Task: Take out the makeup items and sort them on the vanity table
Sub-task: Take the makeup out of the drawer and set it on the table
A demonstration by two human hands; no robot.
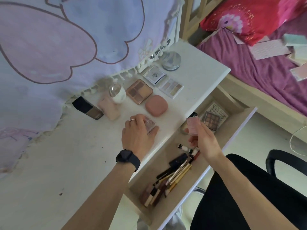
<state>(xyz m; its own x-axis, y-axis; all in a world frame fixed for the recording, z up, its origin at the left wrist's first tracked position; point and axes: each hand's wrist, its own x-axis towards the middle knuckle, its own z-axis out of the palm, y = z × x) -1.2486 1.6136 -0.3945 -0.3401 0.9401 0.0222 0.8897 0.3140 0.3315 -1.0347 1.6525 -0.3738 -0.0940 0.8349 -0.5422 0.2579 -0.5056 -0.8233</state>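
Observation:
My left hand point(138, 130) grips a small clear pink compact point(150, 124) resting on the white vanity table point(66, 155). Over the open drawer point(221, 138), my right hand point(203, 140) pinches a small pink ribbed case point(193, 126). Laid out on the table are a dark foundation bottle point(87, 107), a pale pink bottle point(108, 107), a white egg-shaped holder point(117, 92), a brown eyeshadow palette point(139, 91), a round pink compact point(156, 105), a white boxed compact point(154, 75), a pale palette point(172, 87) and a clear jar point(171, 61).
The drawer still holds an eyeshadow palette point(211, 121), tubes point(187, 149) and several pencils and lipsticks point(171, 176). A pastel curtain point(66, 39) hangs behind the table. A bed with purple sheet point(249, 60) lies to the right; a black chair arm point(285, 159) is near my legs.

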